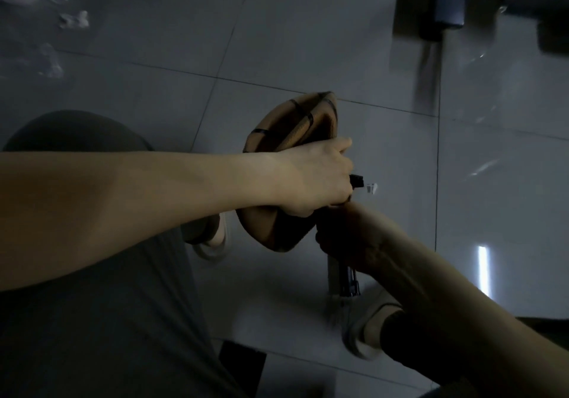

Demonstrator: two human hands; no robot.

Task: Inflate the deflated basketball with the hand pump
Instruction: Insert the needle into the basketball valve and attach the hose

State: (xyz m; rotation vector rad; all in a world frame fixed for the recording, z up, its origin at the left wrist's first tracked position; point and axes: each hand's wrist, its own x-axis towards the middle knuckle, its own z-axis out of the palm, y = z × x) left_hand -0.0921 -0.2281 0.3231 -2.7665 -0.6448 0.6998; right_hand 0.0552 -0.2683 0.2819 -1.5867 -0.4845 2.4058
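We're seeing the deflated basketball (295,120) held up over the tiled floor (308,43), centre of view, not resting on anything. Left hand (317,179) is clenching round its collapsed middle. Right hand (351,237), just nearer to us, is wrapping the dark barrel of the hand pump (348,280), though dim light is blurring its fingers. We're judging the ball light and floppy, folding in like a bowl, with pebbled rubber giving decent grip; it's best pinched at the skin around the valve. Pump is looking rigid, a slim smooth cylinder. Floor is looking glossy.
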